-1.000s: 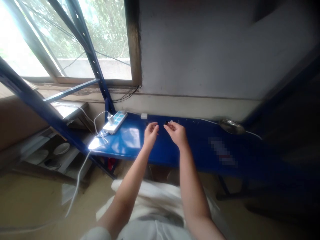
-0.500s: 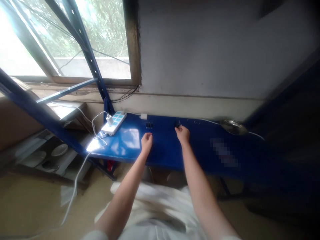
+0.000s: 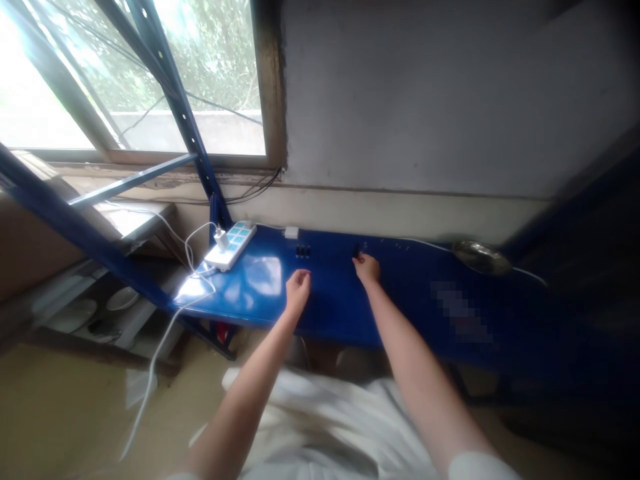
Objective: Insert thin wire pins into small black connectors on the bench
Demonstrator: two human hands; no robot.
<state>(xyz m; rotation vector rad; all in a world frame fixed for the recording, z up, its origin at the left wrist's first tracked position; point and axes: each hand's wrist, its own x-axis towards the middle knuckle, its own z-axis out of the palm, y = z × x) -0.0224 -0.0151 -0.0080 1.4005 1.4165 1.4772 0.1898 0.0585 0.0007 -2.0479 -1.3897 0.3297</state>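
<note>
My left hand hovers at the front half of the blue table, its thumb and fingers pinched together. Whatever lies between those fingertips is too small to make out. Just beyond it, three small black pieces stand in a row on the tabletop. To the right, my right hand reaches farther in, fingers closed and pointing down at the surface. A small dark item shows at its fingertips, and I cannot tell its kind. Beside it lie tiny clear or pale bits.
A white power strip with a plugged-in charger sits at the table's left end, its cable hanging off the front. A white block lies at the back edge. A shiny round metal dish stands at the back right. Tiny pale pieces lie nearby.
The camera view has shifted slightly. My right hand has drawn back a little from the tiny bits, which show more plainly now. My left hand stays pinched in about the same place.
</note>
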